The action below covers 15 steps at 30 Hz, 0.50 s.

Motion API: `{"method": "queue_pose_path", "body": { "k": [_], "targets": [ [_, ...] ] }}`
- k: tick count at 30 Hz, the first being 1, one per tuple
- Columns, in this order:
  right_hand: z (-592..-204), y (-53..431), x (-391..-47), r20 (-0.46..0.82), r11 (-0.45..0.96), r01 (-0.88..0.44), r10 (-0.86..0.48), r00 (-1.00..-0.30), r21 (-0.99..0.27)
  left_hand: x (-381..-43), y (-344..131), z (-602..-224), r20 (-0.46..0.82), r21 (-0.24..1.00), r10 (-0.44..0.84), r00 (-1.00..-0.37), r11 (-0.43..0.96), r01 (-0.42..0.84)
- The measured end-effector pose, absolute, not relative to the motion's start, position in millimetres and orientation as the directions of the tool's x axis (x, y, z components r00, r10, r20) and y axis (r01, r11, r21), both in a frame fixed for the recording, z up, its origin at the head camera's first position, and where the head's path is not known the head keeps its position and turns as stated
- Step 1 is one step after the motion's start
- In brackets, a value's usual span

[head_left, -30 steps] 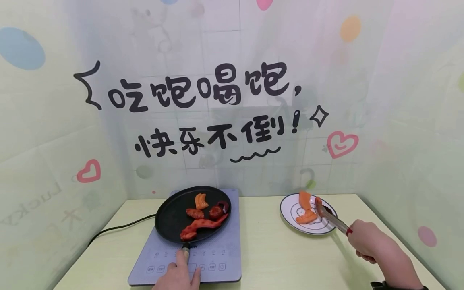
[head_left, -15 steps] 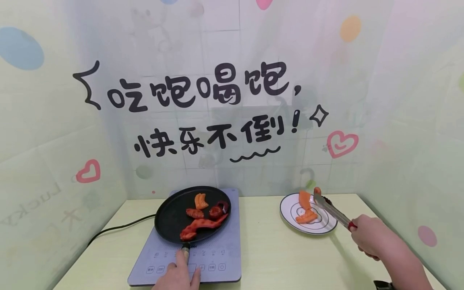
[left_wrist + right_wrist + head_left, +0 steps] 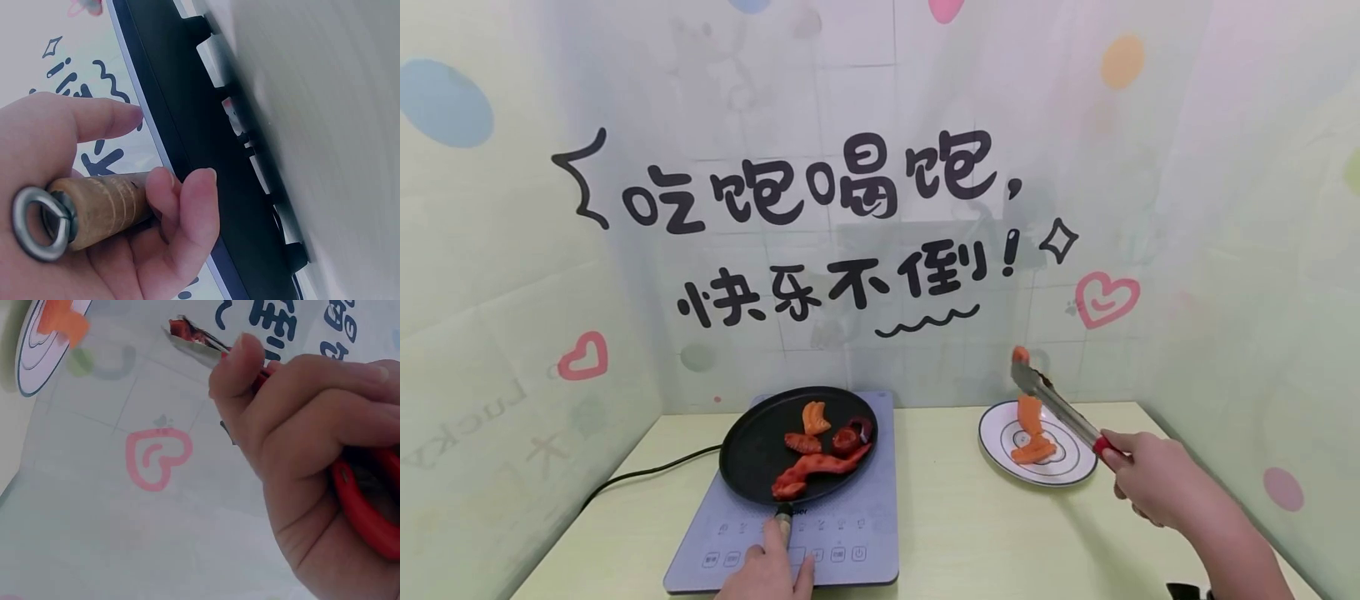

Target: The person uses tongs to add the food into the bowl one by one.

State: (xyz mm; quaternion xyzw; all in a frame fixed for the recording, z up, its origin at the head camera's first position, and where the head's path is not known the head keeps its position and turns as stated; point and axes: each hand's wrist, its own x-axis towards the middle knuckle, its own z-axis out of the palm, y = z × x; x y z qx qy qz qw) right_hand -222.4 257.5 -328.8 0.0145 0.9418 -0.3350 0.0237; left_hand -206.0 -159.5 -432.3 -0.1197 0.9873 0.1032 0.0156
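Observation:
My left hand [image 3: 766, 571] grips the handle [image 3: 106, 203] of a round black frying pan [image 3: 752, 454]. That handle is wooden with a metal ring at its end. In the pan lie an orange piece [image 3: 815, 417], a scored reddish sausage [image 3: 802, 442], a round dark red piece [image 3: 847, 439] and a long red strip [image 3: 827, 465]. My right hand [image 3: 1150, 475] holds metal tongs [image 3: 1067, 415] with red handles. Their tips pinch a small reddish food piece [image 3: 179, 329], raised above the far side of a white plate [image 3: 990, 442]. Orange slices [image 3: 1033, 450] lie on that plate.
The pan sits on a grey-blue induction cooktop [image 3: 688, 571], whose black cord [image 3: 655, 463] runs off to the left. Both cooktop and plate stand on a pale yellow table [image 3: 955, 533]. A printed wall covering [image 3: 880, 358] closes off the back and both sides.
The tongs have lifted the reddish piece off the plate's right side and carried it up and to the left. The left hand and the pan have stayed put.

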Motion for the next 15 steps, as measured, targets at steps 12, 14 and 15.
{"method": "queue_pose_path", "body": {
  "k": [12,14,15],
  "targets": [
    [-317.4,214.4,-207.5,-0.042,0.477,-0.065,-0.211,-0.977,-0.876,-207.6,-160.0,-434.7,-0.054,0.188,-0.24,-0.969,0.951,-0.246],
    [-318.8,208.4,-206.1,-0.053,0.435,-0.081,-0.285,-0.957,-0.897,-206.8,-159.4,-433.8,-0.049,0.191,-0.237,-0.97,0.951,-0.242],
    [-319.7,205.4,-205.2,-0.065,0.42,-0.079,-0.318,-0.946,-0.904,-206.0,-158.5,-432.4,-0.049,0.192,-0.237,-0.97,0.951,-0.242]
  ]
}}
